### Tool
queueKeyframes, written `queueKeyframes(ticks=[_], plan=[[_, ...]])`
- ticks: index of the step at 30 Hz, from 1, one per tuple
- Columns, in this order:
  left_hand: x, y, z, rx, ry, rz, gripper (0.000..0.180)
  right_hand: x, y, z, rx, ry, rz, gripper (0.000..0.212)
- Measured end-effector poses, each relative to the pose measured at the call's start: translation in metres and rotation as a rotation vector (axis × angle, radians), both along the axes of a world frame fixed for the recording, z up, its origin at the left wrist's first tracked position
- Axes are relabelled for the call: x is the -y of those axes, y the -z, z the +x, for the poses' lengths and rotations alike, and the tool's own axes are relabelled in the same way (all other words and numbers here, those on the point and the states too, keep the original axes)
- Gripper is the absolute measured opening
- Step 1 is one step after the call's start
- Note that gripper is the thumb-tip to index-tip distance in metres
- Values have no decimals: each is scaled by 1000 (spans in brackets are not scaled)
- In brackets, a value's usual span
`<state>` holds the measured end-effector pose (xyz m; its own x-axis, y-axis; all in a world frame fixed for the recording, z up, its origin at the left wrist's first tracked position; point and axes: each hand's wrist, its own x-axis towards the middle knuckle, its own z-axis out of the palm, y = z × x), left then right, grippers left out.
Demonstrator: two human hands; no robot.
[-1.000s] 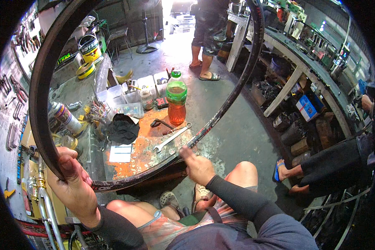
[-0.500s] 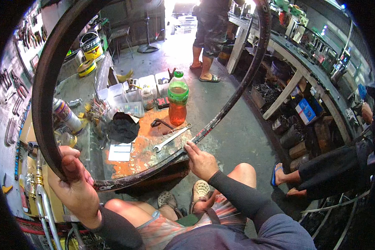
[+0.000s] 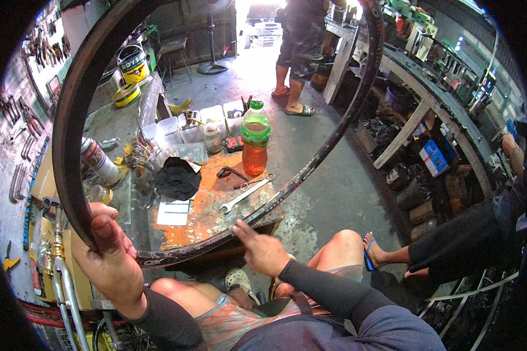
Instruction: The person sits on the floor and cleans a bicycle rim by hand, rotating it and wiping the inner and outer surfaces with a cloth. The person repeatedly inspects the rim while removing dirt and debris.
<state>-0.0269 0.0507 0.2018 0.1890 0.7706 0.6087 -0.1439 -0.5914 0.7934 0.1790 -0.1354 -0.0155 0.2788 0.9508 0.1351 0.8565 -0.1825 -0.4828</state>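
Note:
A dark, worn bicycle rim (image 3: 301, 175), with no spokes in it, stands tilted in front of me. My left hand (image 3: 112, 257) is closed around its lower left part, thumb up. Along the near edge, my right hand (image 3: 260, 248) is slightly blurred; its outstretched fingertips are at the rim and do not wrap it, while the other fingers look curled. Beyond the rim, a combination wrench (image 3: 246, 195) lies on a worn orange-topped bench (image 3: 202, 225). A dark angled tool (image 3: 231, 174) lies next to a bottle of red liquid (image 3: 255, 155) with a green upper part.
Clear plastic bins (image 3: 170, 133), a black cloth (image 3: 177, 178) and a spray can (image 3: 98, 158) crowd the bench's far left. One person (image 3: 298, 58) stands near the bright doorway; another's leg (image 3: 439, 250) is at right. A long workbench (image 3: 416, 82) runs along the right.
My right hand has slid left along the rim's near edge; its fingertips, earlier pinching the rim, now look stretched out. The rim and my left hand have shifted slightly right.

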Motion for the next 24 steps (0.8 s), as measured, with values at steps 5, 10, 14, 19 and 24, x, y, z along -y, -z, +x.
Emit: queueKeyframes(ticks=[5,10,14,19,24], plan=[[-1,0,4,-1,-5,-28,54,2,18,22,65,273,-90,88],[-1,-3,1,-9,9,-9,56,-11,10,-18,41,47,78,73],[0,0,8,5,-29,4,58,-2,31,20,150,224,69,69],[2,-2,4,-14,-8,7,54,-8,25,2,131,94,187,58],[28,3,1,37,35,-30,50,3,25,52,148,214,299,44]])
